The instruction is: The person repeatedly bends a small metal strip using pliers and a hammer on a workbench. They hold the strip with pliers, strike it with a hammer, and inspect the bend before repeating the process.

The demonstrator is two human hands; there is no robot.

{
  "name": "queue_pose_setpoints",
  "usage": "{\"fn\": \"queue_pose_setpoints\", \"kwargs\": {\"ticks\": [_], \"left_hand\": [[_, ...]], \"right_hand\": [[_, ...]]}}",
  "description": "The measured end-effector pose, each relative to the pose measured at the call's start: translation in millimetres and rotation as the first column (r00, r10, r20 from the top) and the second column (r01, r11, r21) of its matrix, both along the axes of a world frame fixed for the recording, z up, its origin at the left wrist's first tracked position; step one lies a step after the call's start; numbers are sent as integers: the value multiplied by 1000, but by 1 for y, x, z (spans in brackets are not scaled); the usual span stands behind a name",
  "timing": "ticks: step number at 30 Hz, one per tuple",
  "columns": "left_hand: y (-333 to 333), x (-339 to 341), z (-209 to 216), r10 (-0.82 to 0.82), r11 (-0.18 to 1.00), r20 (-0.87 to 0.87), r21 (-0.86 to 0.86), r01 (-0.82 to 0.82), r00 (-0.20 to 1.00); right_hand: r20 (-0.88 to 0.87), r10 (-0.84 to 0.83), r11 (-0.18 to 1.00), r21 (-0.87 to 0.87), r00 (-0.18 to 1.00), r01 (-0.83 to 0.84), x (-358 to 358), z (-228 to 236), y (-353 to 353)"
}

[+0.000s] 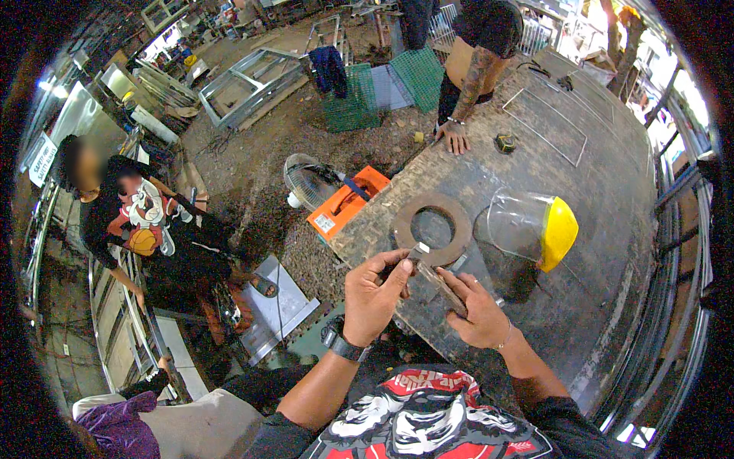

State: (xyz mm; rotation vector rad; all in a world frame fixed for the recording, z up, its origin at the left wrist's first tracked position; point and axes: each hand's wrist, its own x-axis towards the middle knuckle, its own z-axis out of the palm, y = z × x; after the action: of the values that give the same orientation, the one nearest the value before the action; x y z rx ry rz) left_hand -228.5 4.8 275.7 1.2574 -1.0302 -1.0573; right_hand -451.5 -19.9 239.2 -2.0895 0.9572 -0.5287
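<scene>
My left hand (374,296), with a black watch on its wrist, pinches a small flat piece of metal (418,249) between thumb and fingers. My right hand (480,311) grips a worn, brownish bar that looks like wood (441,288). The bar's far end meets the fingers of my left hand close to the metal piece; whether the two touch I cannot tell. Both hands are above the near edge of the worktable (382,223). Just beyond them a thick rusty metal ring (405,227) lies flat. Something shiny shows beside my right hand, partly hidden.
A face shield with a yellow top (562,234) lies right of the ring. Farther off are a tape measure (505,143) and a thin wire frame (544,126). A co-worker's hand (455,138) rests on the table. An orange case (350,203) and a fan (308,181) stand left; another person (145,218) sits beyond.
</scene>
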Motion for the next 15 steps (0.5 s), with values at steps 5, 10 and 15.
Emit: {"fn": "queue_pose_setpoints", "kwargs": {"ticks": [5,10,15], "left_hand": [[-1,1,-3,-37,996,-136,79,48,990],[1,2,-3,-42,994,-84,99,51,996],[1,4,-3,-39,993,-55,105,45,998]], "right_hand": [[39,-12,998,55,999,10,2,2,-2],[73,13,999,44,997,-16,2,2,-5],[57,29,1000,9,998,-29,0,0,-8]]}}
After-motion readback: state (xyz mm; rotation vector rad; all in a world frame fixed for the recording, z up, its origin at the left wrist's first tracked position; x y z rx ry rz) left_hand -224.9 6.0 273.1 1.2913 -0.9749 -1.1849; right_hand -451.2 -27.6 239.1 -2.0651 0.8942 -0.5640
